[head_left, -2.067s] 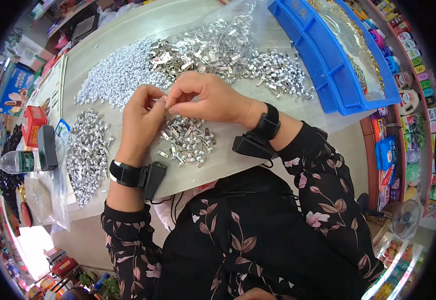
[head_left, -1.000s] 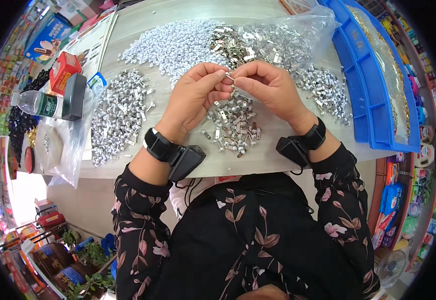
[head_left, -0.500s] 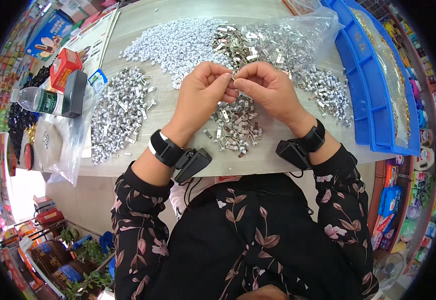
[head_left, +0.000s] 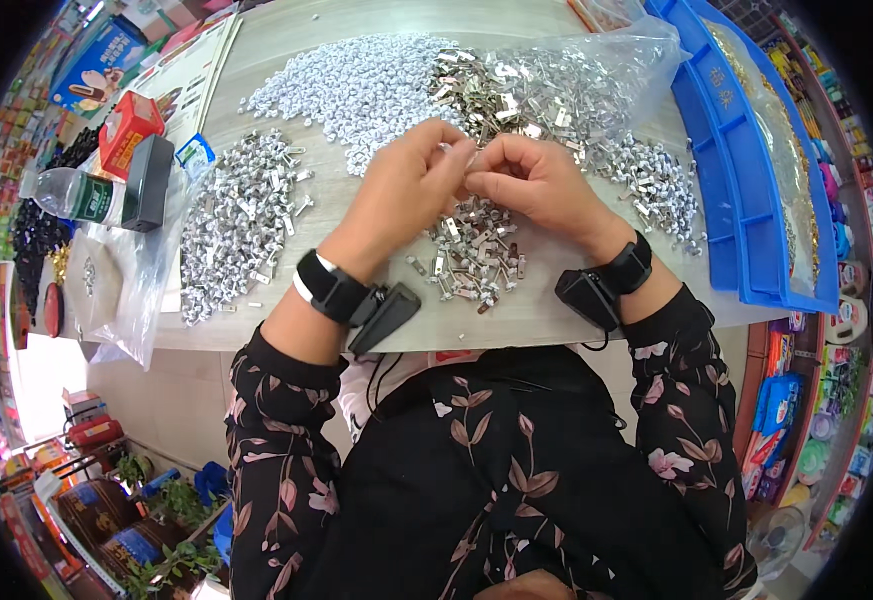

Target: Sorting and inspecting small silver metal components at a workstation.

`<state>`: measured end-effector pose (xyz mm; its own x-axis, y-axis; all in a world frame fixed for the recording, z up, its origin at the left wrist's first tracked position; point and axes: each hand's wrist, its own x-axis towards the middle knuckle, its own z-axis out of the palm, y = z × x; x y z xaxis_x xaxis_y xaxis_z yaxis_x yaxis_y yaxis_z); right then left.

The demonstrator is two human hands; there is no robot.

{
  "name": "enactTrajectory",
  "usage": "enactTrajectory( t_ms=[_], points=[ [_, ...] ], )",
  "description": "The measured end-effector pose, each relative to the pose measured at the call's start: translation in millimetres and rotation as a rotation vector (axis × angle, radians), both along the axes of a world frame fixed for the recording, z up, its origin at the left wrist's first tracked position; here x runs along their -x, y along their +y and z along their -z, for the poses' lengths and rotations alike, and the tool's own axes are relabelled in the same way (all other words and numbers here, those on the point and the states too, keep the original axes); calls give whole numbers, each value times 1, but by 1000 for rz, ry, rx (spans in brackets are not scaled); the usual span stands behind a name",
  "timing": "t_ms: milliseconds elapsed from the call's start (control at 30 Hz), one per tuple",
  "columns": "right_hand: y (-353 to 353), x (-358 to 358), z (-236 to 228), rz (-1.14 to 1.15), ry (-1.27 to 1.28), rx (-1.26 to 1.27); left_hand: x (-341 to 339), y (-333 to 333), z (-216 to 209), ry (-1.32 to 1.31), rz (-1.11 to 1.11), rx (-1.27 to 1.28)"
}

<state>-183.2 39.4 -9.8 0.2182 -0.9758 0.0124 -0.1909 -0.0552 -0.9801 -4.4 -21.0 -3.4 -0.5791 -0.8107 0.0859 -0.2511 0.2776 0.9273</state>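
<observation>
My left hand (head_left: 411,185) and my right hand (head_left: 536,185) meet over the table (head_left: 356,300), thumbs and fingers pinched together. What lies between the fingertips is too small and covered to make out. Just below them is a small heap of metal clips with pins (head_left: 474,255). Beyond my left hand spreads a pile of small white round plastic pieces (head_left: 366,85). Loose metal clips (head_left: 461,85) lie beside it, partly in a clear plastic bag (head_left: 646,55). Clips with white pieces on them form a large pile (head_left: 241,220) on the left and a smaller one (head_left: 656,190) on the right.
A blue compartment tray (head_left: 726,150) stands along the right edge. At the left are a plastic bottle (head_left: 86,197), a dark grey box (head_left: 151,185), a red box (head_left: 133,135) and a crumpled clear bag (head_left: 141,290). Shelves of goods surround the table.
My left hand has turned slightly, its fingers rising a little. My right fingers have curled in more, and both hands stay together at the same spot.
</observation>
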Motion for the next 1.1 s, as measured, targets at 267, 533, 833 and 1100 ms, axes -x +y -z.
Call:
enactTrajectory(
  t_ms=[267,533,833,1100],
  points=[
    [-8,14,3,188,412,313,-4,-15,15,-340,-22,583],
    [-10,8,7,248,737,491,-4,-11,8,-395,-4,523],
    [-9,10,5,242,706,408,-9,-14,12,-365,29,577],
    [-12,5,8,290,796,467,-9,-13,10,-299,-13,500]
  ],
)
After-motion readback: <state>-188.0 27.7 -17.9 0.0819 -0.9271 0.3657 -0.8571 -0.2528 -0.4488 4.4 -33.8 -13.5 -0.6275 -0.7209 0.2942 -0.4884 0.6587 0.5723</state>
